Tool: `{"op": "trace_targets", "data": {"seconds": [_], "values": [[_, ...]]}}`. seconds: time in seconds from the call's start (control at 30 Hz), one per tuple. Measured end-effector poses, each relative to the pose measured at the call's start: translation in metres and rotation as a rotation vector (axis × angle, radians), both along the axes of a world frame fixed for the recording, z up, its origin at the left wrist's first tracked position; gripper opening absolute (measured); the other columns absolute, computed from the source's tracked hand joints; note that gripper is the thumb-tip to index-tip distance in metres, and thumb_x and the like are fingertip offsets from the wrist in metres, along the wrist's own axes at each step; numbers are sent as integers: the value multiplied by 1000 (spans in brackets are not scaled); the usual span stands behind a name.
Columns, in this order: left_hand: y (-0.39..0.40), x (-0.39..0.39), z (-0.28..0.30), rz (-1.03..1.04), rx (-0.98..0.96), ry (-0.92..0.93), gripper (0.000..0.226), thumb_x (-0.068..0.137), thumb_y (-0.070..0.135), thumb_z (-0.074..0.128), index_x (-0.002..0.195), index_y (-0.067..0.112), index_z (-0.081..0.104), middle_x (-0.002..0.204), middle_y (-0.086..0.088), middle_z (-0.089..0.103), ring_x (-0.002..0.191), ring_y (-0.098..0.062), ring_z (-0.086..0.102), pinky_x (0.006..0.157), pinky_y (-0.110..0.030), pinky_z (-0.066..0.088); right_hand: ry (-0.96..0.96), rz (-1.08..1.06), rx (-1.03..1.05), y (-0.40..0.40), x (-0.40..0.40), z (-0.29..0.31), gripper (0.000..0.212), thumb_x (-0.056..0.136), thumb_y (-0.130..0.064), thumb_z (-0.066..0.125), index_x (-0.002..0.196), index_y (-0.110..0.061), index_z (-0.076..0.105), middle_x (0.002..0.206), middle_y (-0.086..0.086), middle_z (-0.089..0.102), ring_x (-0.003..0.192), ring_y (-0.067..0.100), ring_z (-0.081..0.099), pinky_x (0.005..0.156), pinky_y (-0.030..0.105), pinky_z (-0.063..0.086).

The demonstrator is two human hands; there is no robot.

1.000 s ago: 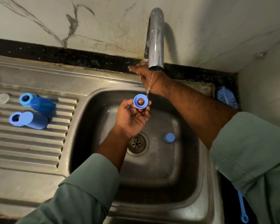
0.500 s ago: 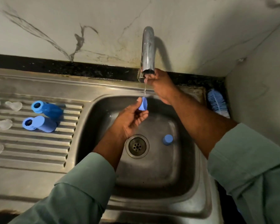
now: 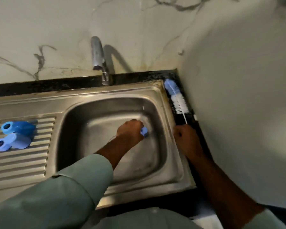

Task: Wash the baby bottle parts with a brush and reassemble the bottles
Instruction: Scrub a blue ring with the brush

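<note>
My left hand (image 3: 130, 131) is low inside the steel sink (image 3: 116, 103), fingers closed on a small blue bottle part (image 3: 144, 131); I cannot tell whether it is the ring or the cap. My right hand (image 3: 186, 139) rests on the dark ledge right of the sink, curled around the thin handle of the bottle brush (image 3: 176, 98). The brush lies along that ledge, its blue and white bristles pointing toward the back wall. Two blue bottles (image 3: 16, 128) (image 3: 12, 142) lie on their sides on the ribbed drainboard (image 3: 23, 162) at the left.
The tap (image 3: 98, 55) stands at the back above the sink, with no water showing. A marble wall runs behind, and a side wall is close on the right. My left sleeve (image 3: 64, 195) covers the sink's front rim.
My right hand left the tap and came down to the brush handle on the right ledge. My left hand dropped from under the spout into the sink. The water stream is gone.
</note>
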State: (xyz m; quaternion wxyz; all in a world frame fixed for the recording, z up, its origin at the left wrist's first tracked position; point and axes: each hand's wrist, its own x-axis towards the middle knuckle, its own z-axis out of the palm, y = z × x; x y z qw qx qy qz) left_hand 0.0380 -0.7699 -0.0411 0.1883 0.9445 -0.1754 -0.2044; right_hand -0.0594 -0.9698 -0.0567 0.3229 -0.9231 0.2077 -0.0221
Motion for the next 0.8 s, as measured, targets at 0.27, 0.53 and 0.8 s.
{"op": "trace_targets", "data": {"seconds": [0.27,0.53,0.8], "values": [[-52,-38,18,175,-447,159,24,89,37,68,97,15,74,87,-7,69,80,-23,65,73,-30,50,8,-213,-371,-14,-73,-12,41,75,-9,72,114,-2,62,95,23,57,86,41,56,76,44,49],[-2,-34,33,747,-936,655,16,93,33,65,93,18,64,75,-6,65,67,-21,63,61,-30,53,122,-239,-367,7,-72,9,7,83,-4,59,89,-6,62,92,18,59,79,40,59,66,41,48],[125,14,55,1111,-1361,659,46,95,50,53,92,4,61,79,-11,66,78,-18,62,76,-32,57,-306,311,-335,74,-73,32,28,89,-30,43,109,-24,63,91,0,61,62,27,65,42,35,50]]}}
